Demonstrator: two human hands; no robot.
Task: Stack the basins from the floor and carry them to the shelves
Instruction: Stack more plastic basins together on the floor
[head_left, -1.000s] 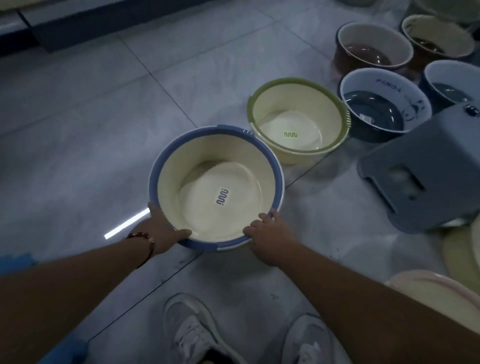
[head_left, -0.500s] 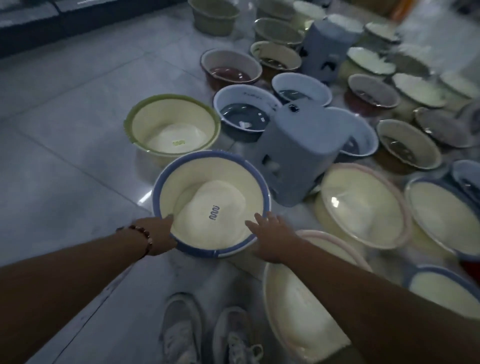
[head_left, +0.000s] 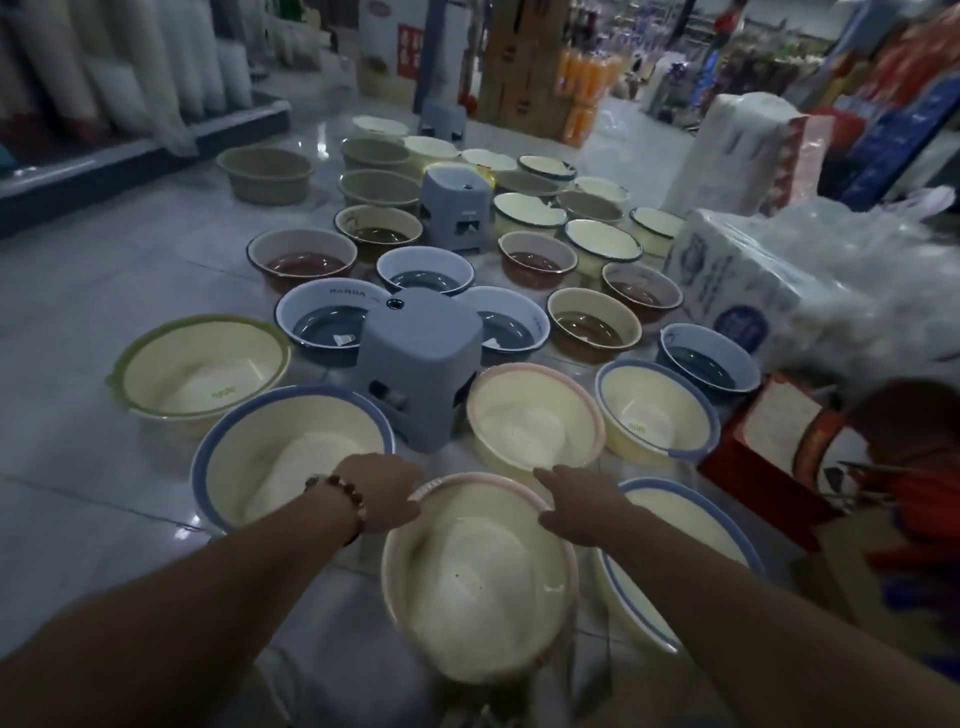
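Note:
A cream basin with a pink rim (head_left: 478, 587) sits tilted toward me between my arms, blurred. My left hand (head_left: 387, 491), with a bead bracelet at the wrist, grips its far left rim. Holding the far right rim is my right hand (head_left: 574, 506), thumb at the edge. The cream basin with a blue rim (head_left: 291, 457) stands on the floor just left of my left hand, apart from it. Several more basins cover the floor ahead: a green-rimmed one (head_left: 202, 369), another pink-rimmed one (head_left: 535, 421) and blue-rimmed ones (head_left: 654, 415) (head_left: 680, 540).
A grey plastic stool (head_left: 421, 358) stands among the basins right ahead, a second stool (head_left: 454, 208) farther back. Wrapped paper packs (head_left: 769, 291) and red boxes (head_left: 769, 452) crowd the right. Shelves (head_left: 130, 104) run along the left, with bare tiled floor (head_left: 104, 291) before them.
Both hands left the blue-rimmed basin, which now stands on the floor at left, and moved right onto the pink-rimmed basin. My view rose to show the aisle.

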